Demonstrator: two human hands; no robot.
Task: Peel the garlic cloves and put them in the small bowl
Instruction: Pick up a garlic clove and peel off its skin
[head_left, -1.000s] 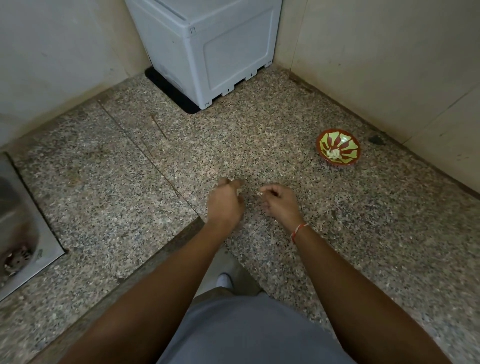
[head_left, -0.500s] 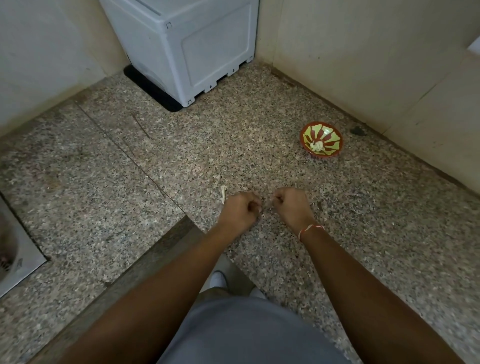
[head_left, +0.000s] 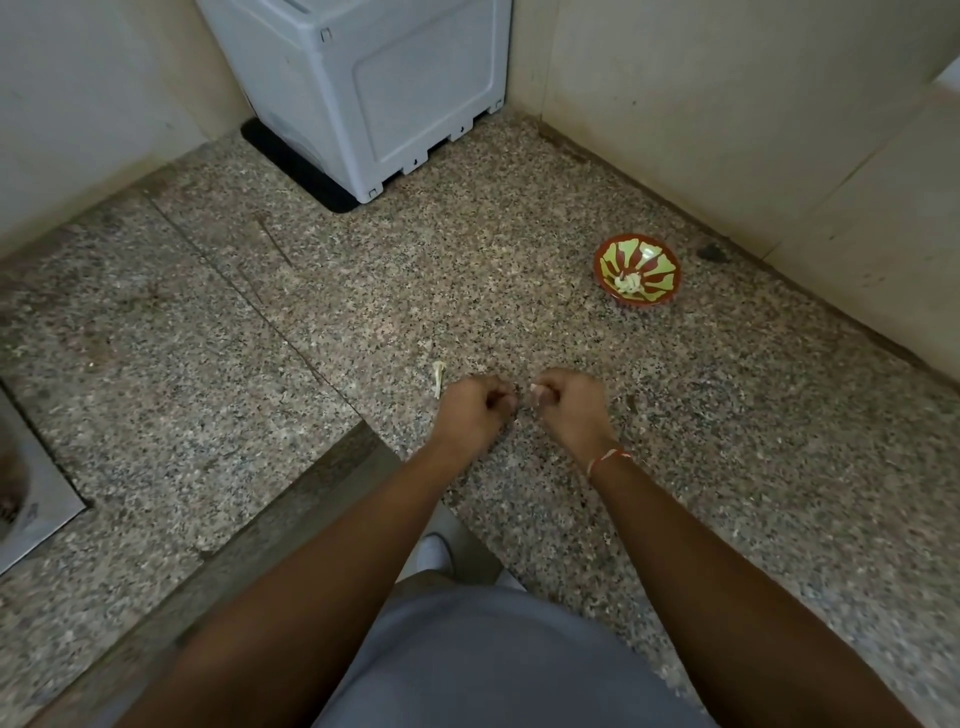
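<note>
Your left hand (head_left: 470, 410) and right hand (head_left: 569, 402) are curled tight over the near desk (head_left: 311, 322); whatever they pinch is hidden. The small bowl (head_left: 638, 270) sits far right, peeled cloves (head_left: 627, 283) inside. A slippery clove could pop free during that long reach.

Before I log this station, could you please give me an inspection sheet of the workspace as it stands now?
Surface: speckled granite counter, with a seam running across it.
Job's things: small bowl, red and green, holds pale garlic pieces; a garlic stem lies by the left hand.
Clutter: dark speck by the wall.
Hands: left hand and right hand curled close together; contents too small to tell.
Cables: nothing seen.
Surroundings: grey appliance in the corner, sink at left.
</note>
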